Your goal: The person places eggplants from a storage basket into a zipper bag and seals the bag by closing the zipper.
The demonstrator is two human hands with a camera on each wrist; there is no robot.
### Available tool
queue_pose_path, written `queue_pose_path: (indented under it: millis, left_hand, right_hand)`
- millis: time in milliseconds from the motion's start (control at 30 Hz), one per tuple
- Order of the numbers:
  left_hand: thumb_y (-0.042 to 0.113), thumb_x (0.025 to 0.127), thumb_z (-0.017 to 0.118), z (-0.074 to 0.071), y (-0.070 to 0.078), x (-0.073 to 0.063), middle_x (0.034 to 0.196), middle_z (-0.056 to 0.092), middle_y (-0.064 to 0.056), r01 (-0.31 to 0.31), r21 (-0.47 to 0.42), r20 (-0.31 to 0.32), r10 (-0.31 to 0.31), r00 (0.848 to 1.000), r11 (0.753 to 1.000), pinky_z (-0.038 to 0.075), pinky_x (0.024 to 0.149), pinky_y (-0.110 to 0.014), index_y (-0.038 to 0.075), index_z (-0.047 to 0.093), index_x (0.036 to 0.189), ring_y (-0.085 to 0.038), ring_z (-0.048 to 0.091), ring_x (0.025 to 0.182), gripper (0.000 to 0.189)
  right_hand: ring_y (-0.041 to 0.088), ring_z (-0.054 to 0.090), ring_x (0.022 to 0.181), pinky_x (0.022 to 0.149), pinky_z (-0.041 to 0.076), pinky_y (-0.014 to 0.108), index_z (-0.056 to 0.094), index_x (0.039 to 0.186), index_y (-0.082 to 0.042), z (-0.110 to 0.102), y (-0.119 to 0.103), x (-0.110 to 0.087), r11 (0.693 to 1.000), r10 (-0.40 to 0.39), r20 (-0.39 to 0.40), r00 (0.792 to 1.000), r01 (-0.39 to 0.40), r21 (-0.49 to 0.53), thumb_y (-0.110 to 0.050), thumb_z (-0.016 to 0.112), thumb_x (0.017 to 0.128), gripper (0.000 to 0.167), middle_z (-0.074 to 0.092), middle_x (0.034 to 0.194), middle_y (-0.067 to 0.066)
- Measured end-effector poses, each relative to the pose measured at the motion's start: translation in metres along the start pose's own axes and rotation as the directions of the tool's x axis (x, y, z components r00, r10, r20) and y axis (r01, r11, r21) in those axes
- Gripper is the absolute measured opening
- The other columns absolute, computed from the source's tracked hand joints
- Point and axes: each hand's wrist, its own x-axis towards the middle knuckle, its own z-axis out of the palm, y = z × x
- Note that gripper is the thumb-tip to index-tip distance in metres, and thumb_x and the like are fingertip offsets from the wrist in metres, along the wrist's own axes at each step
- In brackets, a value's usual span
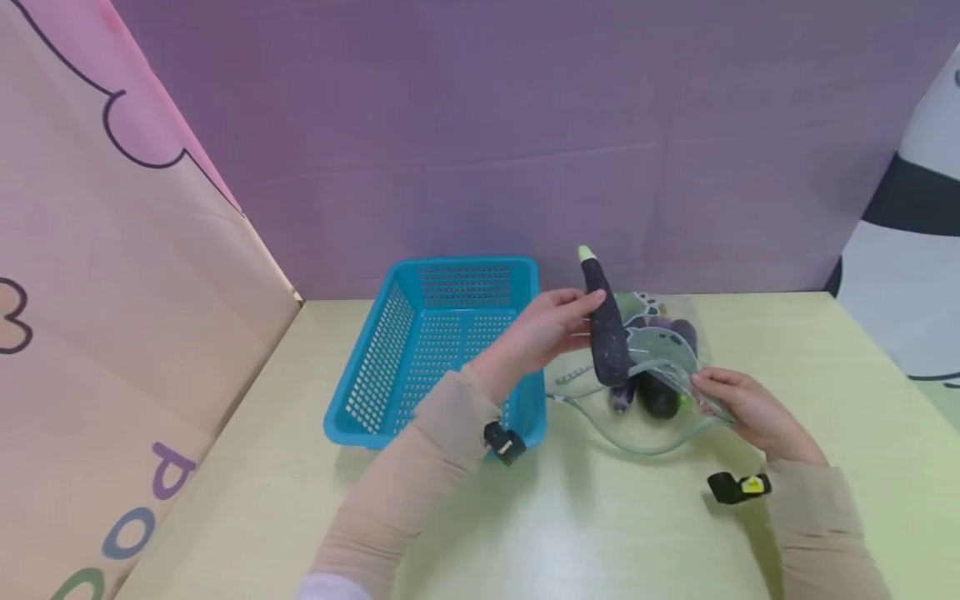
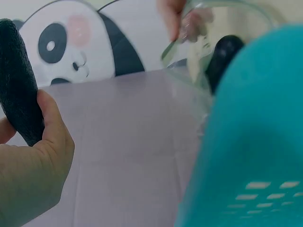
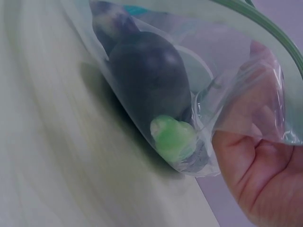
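My left hand [image 1: 551,329] grips a long, dark eggplant [image 1: 609,337] by its side, raised above the table between the blue basket and the bag. Its pale green tip points up and away, and in the left wrist view the skin of this eggplant [image 2: 19,80] looks rough. My right hand [image 1: 750,408] pinches the edge of a clear zip bag [image 1: 697,317] with a green cartoon print, its mouth spread wide. Inside lie several dark purple vegetables; the right wrist view shows a rounder eggplant [image 3: 149,71] with a light green cap close to my right hand [image 3: 258,179].
A blue perforated basket [image 1: 367,367] stands left of the bag, its right rim under my left forearm. The pale table [image 1: 487,533] meets a purple backdrop [image 1: 480,150] behind, with printed cloth [image 1: 150,275] along the left.
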Motion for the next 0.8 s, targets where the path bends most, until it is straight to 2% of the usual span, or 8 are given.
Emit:
queue_pose_path:
  millis: [133,367,533,800]
  left_hand:
    - [0.021,0.097,0.053,0.008,-0.009,-0.001,0.122,0.06,-0.019,0.045,0.02,0.014,-0.045,0.999,0.999,0.05,0.095,-0.038,-0.005,0.051,0.127,-0.03,0.06,0.112,0.04]
    - [0.019,0.097,0.054,0.025,-0.021,-0.004,0.121,0.061,-0.021,0.073,0.027,0.04,-0.075,0.996,0.997,0.05,0.094,-0.038,-0.006,0.052,0.125,-0.029,0.061,0.109,0.038]
    - [0.018,0.097,0.054,0.037,-0.038,-0.007,0.116,0.062,-0.025,0.093,0.035,0.038,-0.094,0.995,0.995,0.053,0.09,-0.036,-0.009,0.054,0.12,-0.029,0.064,0.102,0.036]
    - [0.018,0.096,0.055,0.05,-0.067,-0.006,0.115,0.063,-0.026,0.131,0.016,0.067,-0.132,0.989,0.991,0.053,0.089,-0.039,-0.009,0.055,0.118,-0.036,0.062,0.109,0.035]
  right_hand:
    - [0.002,0.056,0.064,0.056,0.048,0.016,0.069,0.087,-0.019,0.002,-0.001,0.0,1.0,0.002,0.0,1.0,-0.002,0.005,-0.008,0.042,0.1,0.032,0.063,0.075,-0.008]
    - [0.002,0.056,0.064,0.056,0.048,0.016,0.069,0.087,-0.019,0.001,-0.001,-0.001,1.0,0.015,-0.012,1.0,-0.015,0.002,-0.008,0.043,0.1,0.031,0.063,0.076,-0.008]
    - [0.001,0.056,0.064,0.056,0.048,0.016,0.069,0.087,-0.021,0.001,-0.001,-0.002,1.0,0.024,-0.025,0.999,-0.024,-0.008,-0.009,0.044,0.1,0.031,0.062,0.075,-0.01]
    - [0.001,0.056,0.064,0.056,0.048,0.016,0.069,0.086,-0.021,-0.001,0.0,0.0,1.0,0.023,-0.036,0.999,-0.024,-0.016,-0.009,0.043,0.1,0.032,0.062,0.075,-0.011]
